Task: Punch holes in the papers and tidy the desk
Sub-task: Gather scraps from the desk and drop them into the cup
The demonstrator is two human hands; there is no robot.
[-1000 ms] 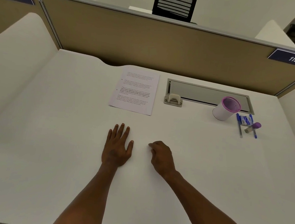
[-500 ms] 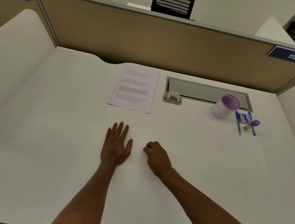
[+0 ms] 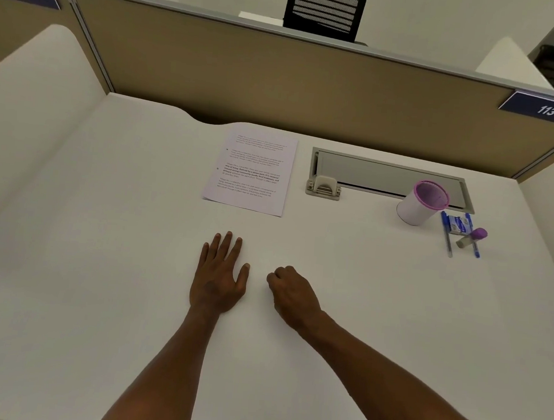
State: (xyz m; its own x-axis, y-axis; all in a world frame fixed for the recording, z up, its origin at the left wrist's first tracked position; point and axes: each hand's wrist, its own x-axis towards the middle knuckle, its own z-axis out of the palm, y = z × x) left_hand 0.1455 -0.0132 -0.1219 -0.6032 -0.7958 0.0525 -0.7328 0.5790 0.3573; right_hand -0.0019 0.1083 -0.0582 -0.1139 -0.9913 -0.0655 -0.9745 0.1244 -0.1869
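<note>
My left hand [image 3: 219,276] lies flat on the counter [image 3: 99,262], palm down, fingers straight & slightly spread, holding nothing, approx. mid-counter toward the near edge. Papers [image 3: 251,174] sit beyond it, close to the far edge, printed side up, well apart from my fingertips. My right hand [image 3: 292,294] rests just beside the left, not touching it, fingers curled under into a loose fist w/ nothing in it. Hole punch [image 3: 323,187] stands just right of the papers, at the left end of the grey cable tray [image 3: 381,173] set in the far edge. Toward the far right corner: white cup w/ pink rim [image 3: 422,203], upright, then two blue pens [image 3: 447,234], a small blue packet [image 3: 459,223] between them & a purple-capped tube [image 3: 472,237] lying across one pen.
</note>
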